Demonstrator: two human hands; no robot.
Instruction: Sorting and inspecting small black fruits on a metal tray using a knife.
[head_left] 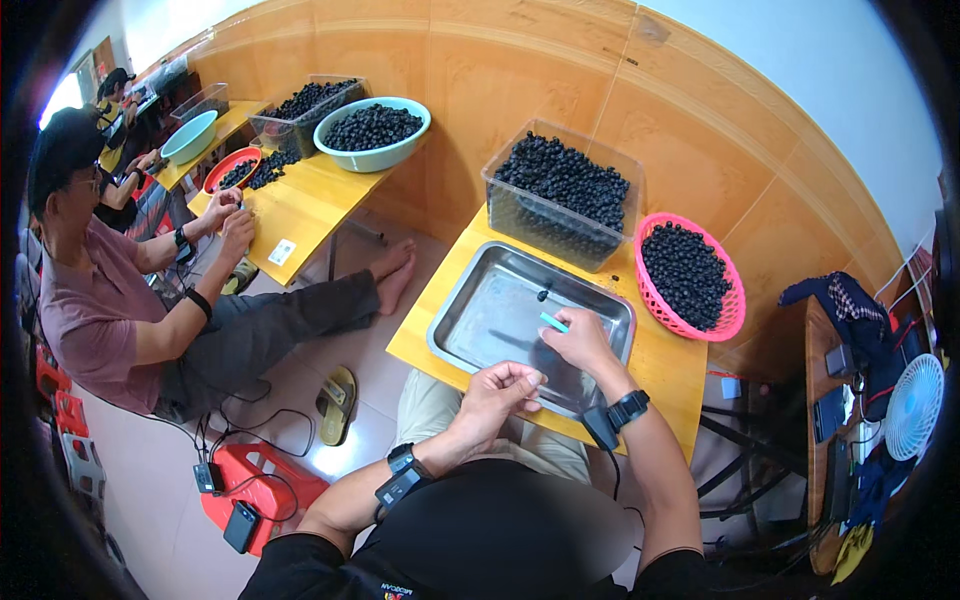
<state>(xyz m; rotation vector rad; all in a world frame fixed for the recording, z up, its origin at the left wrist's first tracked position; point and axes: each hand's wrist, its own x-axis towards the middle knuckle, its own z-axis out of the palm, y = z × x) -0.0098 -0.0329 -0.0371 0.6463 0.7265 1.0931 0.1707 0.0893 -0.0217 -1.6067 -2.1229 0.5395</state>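
Note:
My right hand (585, 347) is closed around a slim tool with a turquoise end (554, 322), held over a shallow metal tray (490, 283); its working part is hidden. At the tray's near edge, my left hand (498, 398) has thumb and fingertips pinched together. Whatever they hold, if anything, is too small to make out. One small black piece (543, 295) lies on the tray's bare bottom. Beyond the tray stands a clear plastic bin (560, 237) heaped with small black round pieces. A pink basket (737, 270) of the same pieces sits to its right.
The yellow table (420, 335) stands against a tan tiled wall. To the left, a seated person (110, 290) works at another yellow table (320, 205) with a pale green basin (370, 160). A red stool (262, 490), cables and a sandal (337, 405) are on the floor. A fan (914, 407) is at right.

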